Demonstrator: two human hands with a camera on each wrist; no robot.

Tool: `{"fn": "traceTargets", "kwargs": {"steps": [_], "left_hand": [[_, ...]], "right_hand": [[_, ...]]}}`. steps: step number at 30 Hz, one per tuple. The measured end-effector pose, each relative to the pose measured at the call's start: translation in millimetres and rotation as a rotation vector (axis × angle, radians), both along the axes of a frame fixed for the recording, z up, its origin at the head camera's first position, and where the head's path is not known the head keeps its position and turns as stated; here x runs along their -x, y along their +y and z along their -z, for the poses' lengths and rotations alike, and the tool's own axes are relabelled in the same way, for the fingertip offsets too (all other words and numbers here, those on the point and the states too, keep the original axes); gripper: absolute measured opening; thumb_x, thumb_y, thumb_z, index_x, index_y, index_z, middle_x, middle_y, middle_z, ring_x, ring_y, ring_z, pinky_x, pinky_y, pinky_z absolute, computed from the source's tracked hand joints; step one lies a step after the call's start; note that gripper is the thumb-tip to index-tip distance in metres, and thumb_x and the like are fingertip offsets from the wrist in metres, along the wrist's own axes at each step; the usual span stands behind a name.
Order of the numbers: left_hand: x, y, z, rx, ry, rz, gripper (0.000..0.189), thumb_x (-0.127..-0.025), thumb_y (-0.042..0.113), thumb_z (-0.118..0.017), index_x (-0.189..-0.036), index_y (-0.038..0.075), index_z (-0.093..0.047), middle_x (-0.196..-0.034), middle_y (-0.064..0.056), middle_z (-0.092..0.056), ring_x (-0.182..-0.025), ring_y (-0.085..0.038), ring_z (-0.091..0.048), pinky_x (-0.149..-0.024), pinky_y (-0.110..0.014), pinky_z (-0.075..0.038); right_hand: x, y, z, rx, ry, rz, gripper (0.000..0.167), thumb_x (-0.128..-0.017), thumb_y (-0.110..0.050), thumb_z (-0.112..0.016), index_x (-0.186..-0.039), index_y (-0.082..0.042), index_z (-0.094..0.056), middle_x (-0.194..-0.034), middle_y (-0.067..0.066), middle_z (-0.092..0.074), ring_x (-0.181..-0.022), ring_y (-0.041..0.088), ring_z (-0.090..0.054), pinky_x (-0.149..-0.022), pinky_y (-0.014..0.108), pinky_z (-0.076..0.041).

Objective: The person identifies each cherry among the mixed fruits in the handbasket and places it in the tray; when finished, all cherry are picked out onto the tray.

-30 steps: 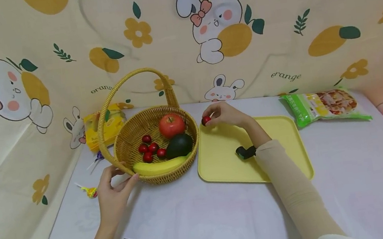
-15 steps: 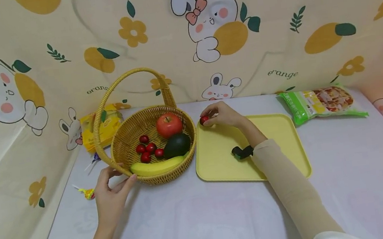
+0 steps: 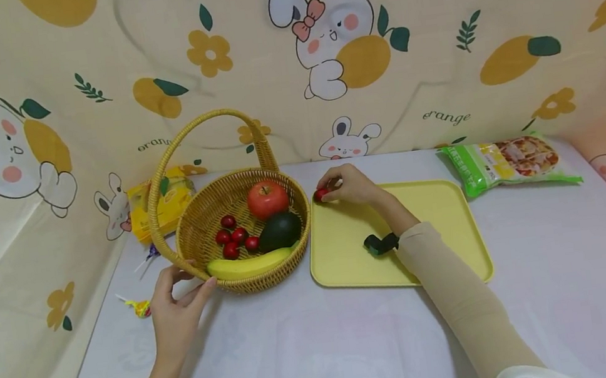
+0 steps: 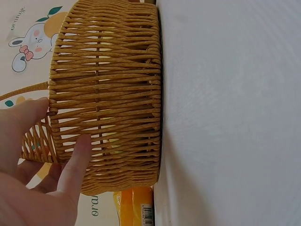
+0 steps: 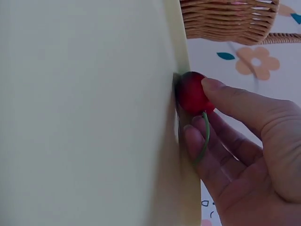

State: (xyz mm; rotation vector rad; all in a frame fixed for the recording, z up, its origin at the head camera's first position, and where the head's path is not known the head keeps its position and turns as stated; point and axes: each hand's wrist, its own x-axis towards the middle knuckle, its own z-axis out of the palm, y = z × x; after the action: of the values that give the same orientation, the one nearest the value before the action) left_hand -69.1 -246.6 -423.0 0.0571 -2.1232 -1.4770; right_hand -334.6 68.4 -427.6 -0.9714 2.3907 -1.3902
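Within the right grip's [image 3: 351, 184] pinch sits a cherry [image 5: 192, 92]; left grip [image 3: 178, 310] holds the basket [image 3: 268, 279].

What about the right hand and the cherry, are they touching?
Touching. The right wrist view shows the right hand with its thumb pressed against the red cherry, no gap.

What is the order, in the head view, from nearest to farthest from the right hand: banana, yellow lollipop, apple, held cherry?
1. Held cherry: pinched in the right hand.
2. Apple: in the basket, back right.
3. Banana: along the basket's near side.
4. Yellow lollipop: on the table, far left.
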Motion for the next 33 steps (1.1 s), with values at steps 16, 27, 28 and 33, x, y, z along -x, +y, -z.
{"fn": "traceTargets", "kwargs": {"steps": [16, 27, 28, 33], "left_hand": [[1.6, -5.6, 6.6, -0.051, 0.003, 0.033, 0.044, -0.081, -0.013, -0.076, -0.119, -0.009, -0.056, -0.119, -0.016, -0.057, -0.106, -0.019, -0.055, -0.076, -0.02, -0.061], [0.2, -8.3, 10.2, -0.038, 0.049, 0.043, 0.044, -0.078, -0.018, -0.075, -0.117, -0.012, -0.056, -0.117, -0.015, -0.058, -0.104, -0.021, -0.055, -0.074, -0.02, -0.061], [0.6, -8.8, 10.2, -0.041, 0.042, 0.04, 0.044, -0.078, -0.017, -0.075, -0.118, -0.011, -0.056, -0.116, -0.016, -0.057, -0.104, -0.02, -0.055, -0.074, -0.02, -0.061], [2.6, -9.7, 11.7, -0.07, 0.014, 0.039, 0.047, -0.079, -0.015, -0.075, -0.122, -0.009, -0.057, -0.117, -0.022, -0.055, -0.105, -0.018, -0.055, -0.075, -0.021, -0.061]], "right_hand": [[-1.3, 4, -22.2, 0.03, 0.065, 0.012, 0.022, -0.087, -0.003, -0.076, -0.107, 0.006, -0.07, -0.103, 0.022, -0.069, -0.091, 0.029, -0.066, -0.073, 0.023, -0.055], [-33.5, -92, -106.1, 0.036, 0.04, -0.423, 0.03, -0.089, -0.011, -0.075, -0.117, -0.001, -0.069, -0.11, 0.015, -0.069, -0.098, 0.019, -0.065, -0.088, 0.031, -0.058], [-34.6, -105, -111.0, -0.013, 0.033, -0.48, 0.032, -0.089, -0.012, -0.076, -0.118, -0.001, -0.068, -0.11, 0.015, -0.069, -0.098, 0.019, -0.064, -0.089, 0.03, -0.057], [-34.4, -157, -118.7, -0.17, -0.074, -0.674, 0.04, -0.089, -0.012, -0.075, -0.126, -0.001, -0.064, -0.112, 0.014, -0.069, -0.1, 0.02, -0.064, -0.088, 0.03, -0.057]]}}
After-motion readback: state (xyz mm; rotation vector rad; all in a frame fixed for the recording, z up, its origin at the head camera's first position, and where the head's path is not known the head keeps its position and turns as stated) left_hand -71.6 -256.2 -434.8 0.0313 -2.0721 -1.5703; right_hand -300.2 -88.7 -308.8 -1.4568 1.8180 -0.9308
